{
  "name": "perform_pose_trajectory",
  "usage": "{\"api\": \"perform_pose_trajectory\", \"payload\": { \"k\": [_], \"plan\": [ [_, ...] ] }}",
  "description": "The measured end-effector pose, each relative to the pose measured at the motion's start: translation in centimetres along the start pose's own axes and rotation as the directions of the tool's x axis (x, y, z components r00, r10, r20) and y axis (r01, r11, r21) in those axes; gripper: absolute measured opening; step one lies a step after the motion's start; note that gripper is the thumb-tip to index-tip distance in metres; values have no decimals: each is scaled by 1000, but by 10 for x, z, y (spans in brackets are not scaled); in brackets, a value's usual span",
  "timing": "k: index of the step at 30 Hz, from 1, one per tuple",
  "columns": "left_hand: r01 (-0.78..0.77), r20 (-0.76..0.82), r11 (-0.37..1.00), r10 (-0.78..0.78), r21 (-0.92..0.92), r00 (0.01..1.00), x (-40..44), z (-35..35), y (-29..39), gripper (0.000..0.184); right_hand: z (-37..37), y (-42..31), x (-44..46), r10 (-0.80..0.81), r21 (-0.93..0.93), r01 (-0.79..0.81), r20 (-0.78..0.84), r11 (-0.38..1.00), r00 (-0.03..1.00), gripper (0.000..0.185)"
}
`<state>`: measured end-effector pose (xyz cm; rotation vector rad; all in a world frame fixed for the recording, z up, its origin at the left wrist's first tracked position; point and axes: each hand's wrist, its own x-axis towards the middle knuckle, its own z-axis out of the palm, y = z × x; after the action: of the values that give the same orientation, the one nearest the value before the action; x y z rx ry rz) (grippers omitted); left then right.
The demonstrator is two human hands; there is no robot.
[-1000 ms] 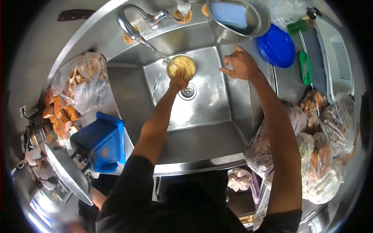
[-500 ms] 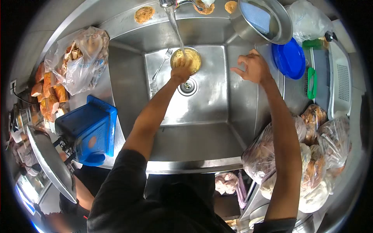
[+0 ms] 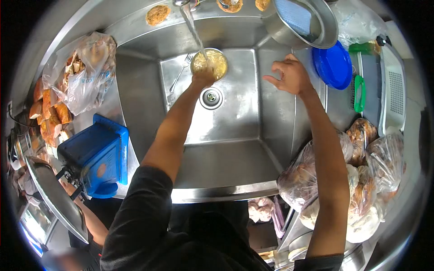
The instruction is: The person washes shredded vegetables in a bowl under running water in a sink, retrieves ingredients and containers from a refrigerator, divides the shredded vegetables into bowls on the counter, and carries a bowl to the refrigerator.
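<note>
My left hand [image 3: 204,77] reaches into a small round metal bowl [image 3: 226,70] on the sink floor. Its fingers are dipped in the yellowish, rippling water there, so their pose is hidden. A stream from the faucet [image 3: 181,2] pours into the bowl. Left of the bowl lies a fork [image 3: 180,74]; the drain [image 3: 211,98] is just below it. My right hand [image 3: 291,76] hovers by the sink's right edge, fingers loosely bent and thumb apart, holding nothing. Beside it are a blue plastic bowl [image 3: 332,67] and a large metal pot [image 3: 325,43] with a blue cloth [image 3: 293,17].
Left of the sink [image 3: 217,194] stand a blue container [image 3: 97,153] and a plastic bag [image 3: 90,77] of food pieces. Several bagged foods [image 3: 307,167], a green brush [image 3: 359,93] and a white basket [image 3: 397,97] are at right. Another person's arm [image 3: 92,221] shows lower left.
My left hand's fingers, seen spread in the bowl before, are now sunk in the water. The contents look more watery. My right hand stays nearly still; the whole view has shifted slightly.
</note>
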<state>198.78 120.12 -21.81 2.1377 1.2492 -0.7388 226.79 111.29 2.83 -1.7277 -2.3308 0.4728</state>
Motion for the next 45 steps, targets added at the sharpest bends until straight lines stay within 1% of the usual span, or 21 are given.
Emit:
{"api": "perform_pose_trajectory", "payload": {
  "k": [2,3,7,14,16,17,19,20,22,24,26,27,28,30,33,36,37,38,40,41,45],
  "plan": [
    [-55,45,966,45,253,998,-8,-1,3,48,3,1,-1,4,0,-4,0,1000,1000,34],
    [17,-60,998,-13,58,998,-24,-8,10,51,4,2,-1,-23,12,23,-24,1000,999,33],
    [39,23,999,-39,32,999,-31,-15,13,54,2,2,0,-35,29,36,-32,999,999,32],
    [29,-91,999,-26,31,996,-27,6,7,55,2,1,0,-41,25,42,-38,999,998,32],
    [34,-187,998,-43,-51,981,-33,8,10,54,2,3,0,-58,14,59,-45,998,997,32],
    [33,-191,998,-43,-53,981,-37,9,12,54,3,3,0,-61,10,61,-45,998,997,32],
    [23,-400,998,-43,-54,915,-42,11,15,54,3,2,0,-35,28,36,-51,999,998,32],
    [19,-401,998,-40,-55,915,-43,12,16,54,3,3,0,-33,25,34,-51,999,998,32],
    [-16,-518,1000,21,13,855,-51,-3,21,58,3,2,0,-31,14,32,-64,999,997,33],
    [-46,-478,999,34,-13,878,-45,-14,20,65,2,0,-1,7,14,-6,-27,1000,1000,32],
    [23,-481,994,32,108,876,-31,-16,15,71,0,0,1,39,11,-39,8,999,999,32],
    [65,-393,993,-20,103,919,-25,-19,14,78,0,1,1,42,18,-42,26,999,999,32],
    [65,-394,993,-20,99,919,-21,-18,14,78,0,1,1,45,26,-46,46,999,998,32],
    [93,-232,991,-68,100,970,-16,-23,17,93,1,2,2,35,29,-37,41,999,999,32],
    [72,-166,990,-51,124,985,-19,-32,17,89,2,1,0,22,40,-22,15,999,1000,31],
    [66,-512,997,-35,42,858,79,71,-23,51,0,1,2,-19,45,20,-34,999,999,32],
    [82,-516,978,29,192,856,79,67,-21,47,1,2,2,-46,58,49,-65,997,997,32],
    [76,-510,979,30,187,860,83,73,-24,47,2,2,1,-41,58,45,-56,997,998,32],
    [-20,-343,984,-42,-176,938,104,89,-41,50,1,1,1,-35,70,39,-58,997,998,31],
    [37,-261,999,-40,-16,964,125,106,-51,49,2,1,1,-34,71,38,-54,997,998,31],
    [45,-272,990,-6,137,962,79,71,-30,47,-1,0,1,-15,91,19,-46,996,999,30]
  ]
}}
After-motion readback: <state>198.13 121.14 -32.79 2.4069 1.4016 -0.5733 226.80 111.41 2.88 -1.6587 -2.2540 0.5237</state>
